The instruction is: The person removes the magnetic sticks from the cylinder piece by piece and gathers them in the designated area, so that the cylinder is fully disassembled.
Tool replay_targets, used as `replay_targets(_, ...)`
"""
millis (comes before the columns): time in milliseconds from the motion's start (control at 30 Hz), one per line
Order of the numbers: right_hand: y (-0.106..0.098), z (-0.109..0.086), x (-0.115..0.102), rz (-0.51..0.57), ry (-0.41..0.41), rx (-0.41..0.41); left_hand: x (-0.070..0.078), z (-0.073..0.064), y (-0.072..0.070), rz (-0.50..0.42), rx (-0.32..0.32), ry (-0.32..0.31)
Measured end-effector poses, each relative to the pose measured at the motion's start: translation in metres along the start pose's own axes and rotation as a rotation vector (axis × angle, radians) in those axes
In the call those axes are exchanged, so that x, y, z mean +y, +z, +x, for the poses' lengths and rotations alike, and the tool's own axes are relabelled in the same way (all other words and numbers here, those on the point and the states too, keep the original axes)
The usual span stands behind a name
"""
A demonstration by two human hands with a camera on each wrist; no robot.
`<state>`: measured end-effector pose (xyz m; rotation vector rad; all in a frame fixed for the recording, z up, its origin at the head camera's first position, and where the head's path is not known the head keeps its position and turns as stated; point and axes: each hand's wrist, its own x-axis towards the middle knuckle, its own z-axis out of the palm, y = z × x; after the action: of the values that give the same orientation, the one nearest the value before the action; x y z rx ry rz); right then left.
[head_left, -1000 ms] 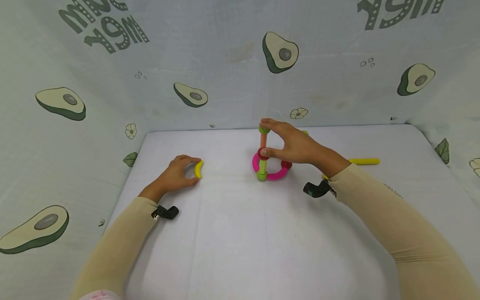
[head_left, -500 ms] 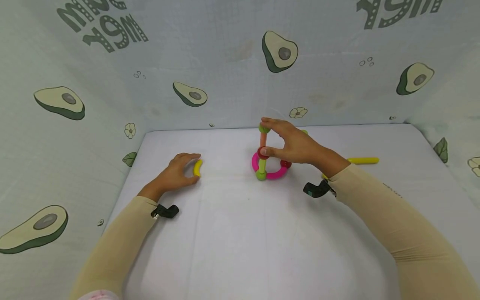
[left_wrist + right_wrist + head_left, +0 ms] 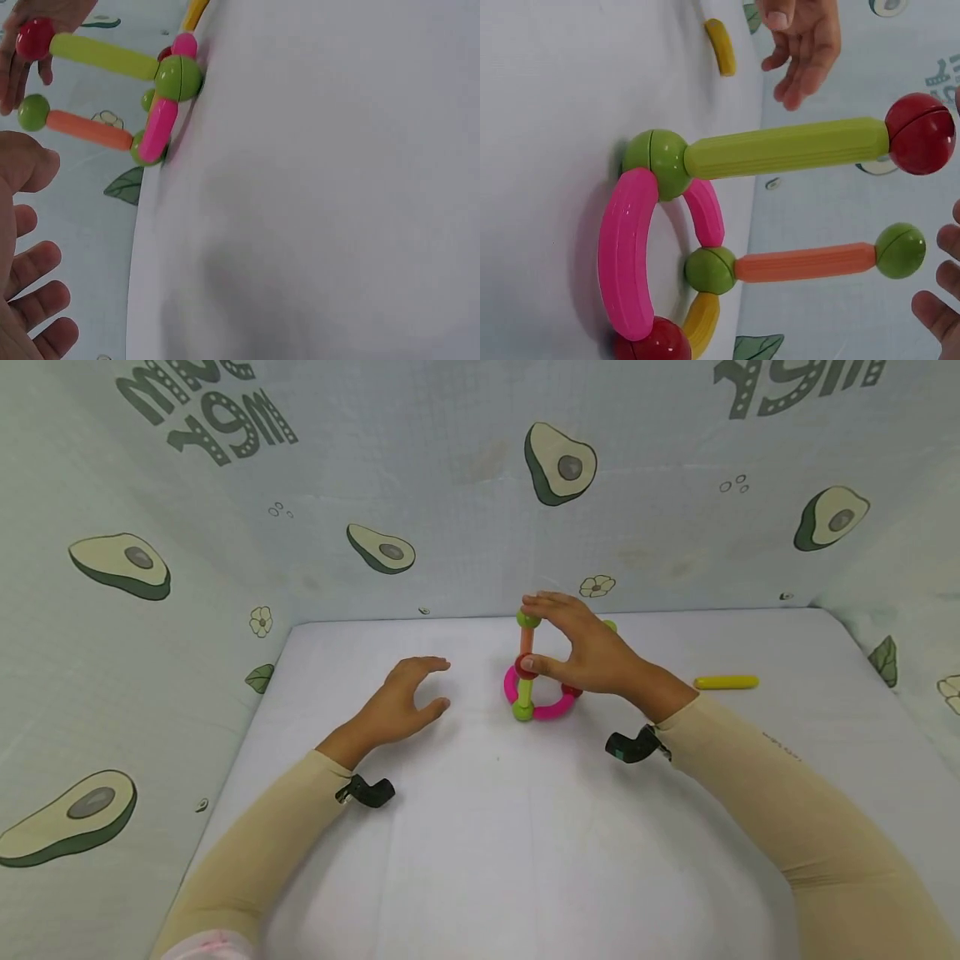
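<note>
A toy structure of rods and balls stands mid-table. Its base ring has pink curved rods [image 3: 553, 708], a yellow curved rod [image 3: 702, 324] and balls. A yellow-green rod [image 3: 787, 148] rises to a red ball [image 3: 921, 133]; an orange rod [image 3: 806, 262] rises to a green ball [image 3: 900, 250]. My right hand [image 3: 592, 647] is at these top balls, thumb by the red one, fingers loosely spread. My left hand [image 3: 397, 706] hovers left of the structure, fingers apart, holding nothing. A loose yellow curved rod [image 3: 721, 48] lies near it, hidden in the head view.
A straight yellow rod [image 3: 726, 682] lies right of my right wrist. Another green ball [image 3: 611, 625] shows partly behind the right hand. A patterned cloth [image 3: 465, 485] hangs behind the white table [image 3: 480, 843].
My left hand has moved right from beside the loose yellow curved rod, toward the structure. My right hand has stayed at the top balls, its wrist shifting slightly.
</note>
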<state>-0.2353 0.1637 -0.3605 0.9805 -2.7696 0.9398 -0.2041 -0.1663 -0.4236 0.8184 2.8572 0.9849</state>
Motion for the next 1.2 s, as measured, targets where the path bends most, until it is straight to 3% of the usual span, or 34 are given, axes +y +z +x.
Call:
replay_targets(133,0.002,-0.004,-0.002,0.003,-0.022,0.086,0.015,0.005,0.01,-0.046,0.001,0.013)
replay_targets(300,0.006,-0.013,-0.001,0.056,-0.106,0.163,0.028,0.011,0.023,-0.097,-0.001,0.017)
replay_targets(433,0.012,-0.02,0.0,0.133,-0.146,0.136,0.037,0.016,0.034,-0.146,-0.011,0.029)
replay_targets(733,0.029,-0.03,-0.001,0.334,-0.008,0.028,0.054,0.028,0.057,-0.202,0.027,0.08)
replay_targets(1200,0.039,-0.029,0.002,0.395,0.009,0.04,0.069,0.044,0.085,-0.269,0.076,0.069)
